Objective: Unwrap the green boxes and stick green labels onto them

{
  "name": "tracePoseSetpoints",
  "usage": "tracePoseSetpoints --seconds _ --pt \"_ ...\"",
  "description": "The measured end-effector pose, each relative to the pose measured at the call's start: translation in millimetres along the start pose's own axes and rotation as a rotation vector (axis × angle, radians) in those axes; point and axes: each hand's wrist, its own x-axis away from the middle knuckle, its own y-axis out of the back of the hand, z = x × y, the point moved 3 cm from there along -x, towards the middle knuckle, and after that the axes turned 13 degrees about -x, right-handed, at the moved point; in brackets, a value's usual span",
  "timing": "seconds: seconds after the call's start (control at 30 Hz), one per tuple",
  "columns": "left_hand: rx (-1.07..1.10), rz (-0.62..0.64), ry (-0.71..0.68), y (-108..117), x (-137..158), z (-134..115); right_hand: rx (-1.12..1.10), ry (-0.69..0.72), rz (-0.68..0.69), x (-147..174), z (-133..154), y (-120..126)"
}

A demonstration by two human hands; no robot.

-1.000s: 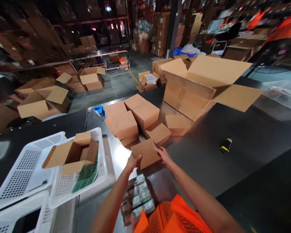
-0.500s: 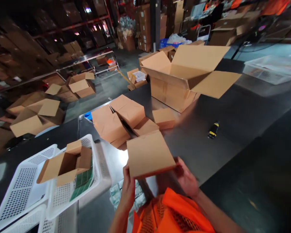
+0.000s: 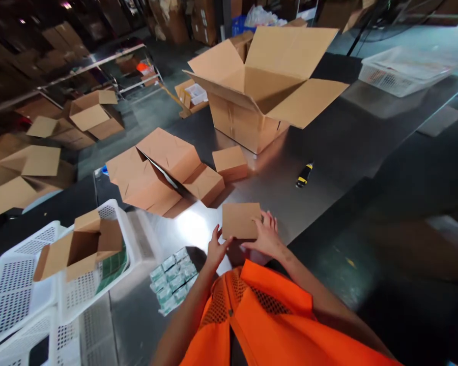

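Note:
A small closed cardboard box [image 3: 240, 221] is between my two hands, low over the metal table or on it; I cannot tell which. My left hand [image 3: 217, 249] grips its left side, thumb at the near corner. On the other side, my right hand [image 3: 267, 237] has its fingers on the right edge and top, with the thumb by the near edge. Left of my left forearm lies a block of small green-and-white wrapped packs [image 3: 173, 279]. Beyond the box are several closed brown boxes [image 3: 164, 152] and a smaller separate one [image 3: 230, 161].
A large open carton [image 3: 236, 119] stands farther back on the table. A black-and-yellow cutter [image 3: 304, 175] lies to the right. White baskets [image 3: 21, 284] fill the left, one bearing an open box [image 3: 84, 244]. A translucent basket [image 3: 400, 76] sits at the far right.
The box between my hands has gone down and away from my body and looks smaller. My right hand has come over its right edge. The view has shifted, sliding the surroundings left and up.

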Motion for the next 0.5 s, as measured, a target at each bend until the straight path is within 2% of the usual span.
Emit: tracePoseSetpoints --seconds 0.07,0.17,0.33,0.43,0.5 --pt "-0.018 -0.023 0.016 -9 -1 3 0.204 0.126 0.121 -19 15 10" --pt "-0.019 -0.018 0.002 -13 -1 1 0.310 0.236 0.364 -44 34 22" --pt "0.051 -0.030 -0.053 -11 2 -5 0.203 0.234 0.521 -67 53 46" --pt "0.062 -0.082 -0.050 -9 -1 -11 0.090 0.203 0.616 -91 58 76" --pt "0.032 -0.105 -0.014 -7 -7 -18 0.051 0.178 0.617 -119 62 101"
